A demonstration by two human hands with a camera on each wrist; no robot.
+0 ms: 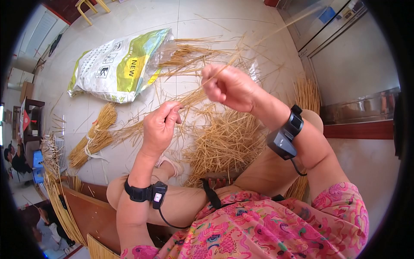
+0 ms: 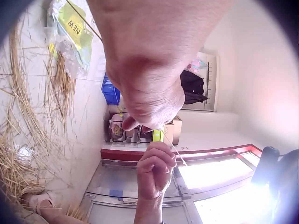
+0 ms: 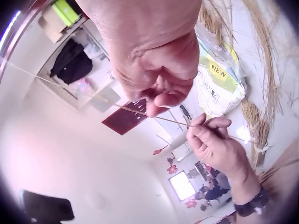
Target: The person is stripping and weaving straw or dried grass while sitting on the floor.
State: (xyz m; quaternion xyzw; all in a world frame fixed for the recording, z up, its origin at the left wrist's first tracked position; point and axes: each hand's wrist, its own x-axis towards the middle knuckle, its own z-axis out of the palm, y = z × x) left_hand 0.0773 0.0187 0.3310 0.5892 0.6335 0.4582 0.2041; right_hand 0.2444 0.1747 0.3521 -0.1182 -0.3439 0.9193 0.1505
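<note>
A single thin straw stalk (image 3: 170, 121) runs between the two hands and extends past both of them. My left hand (image 1: 158, 129) pinches it between thumb and forefinger, as the right wrist view also shows at the left hand (image 3: 217, 147). Higher and to the right, my right hand (image 1: 228, 88) pinches the same stalk with its fingers curled in. The stalk's far end slants up toward the metal door in the head view. Below the hands lies a loose heap of straw (image 1: 226, 142) on the floor, in front of the seated person's legs.
A white and green bag (image 1: 116, 64) lies on the tiled floor with straw stalks (image 1: 185, 54) spilling from its mouth. Left of the heap is a tied straw bundle (image 1: 92, 138). Another bundle (image 1: 307, 95) stands by the metal door (image 1: 358, 64). A wooden board (image 1: 88, 211) is at lower left.
</note>
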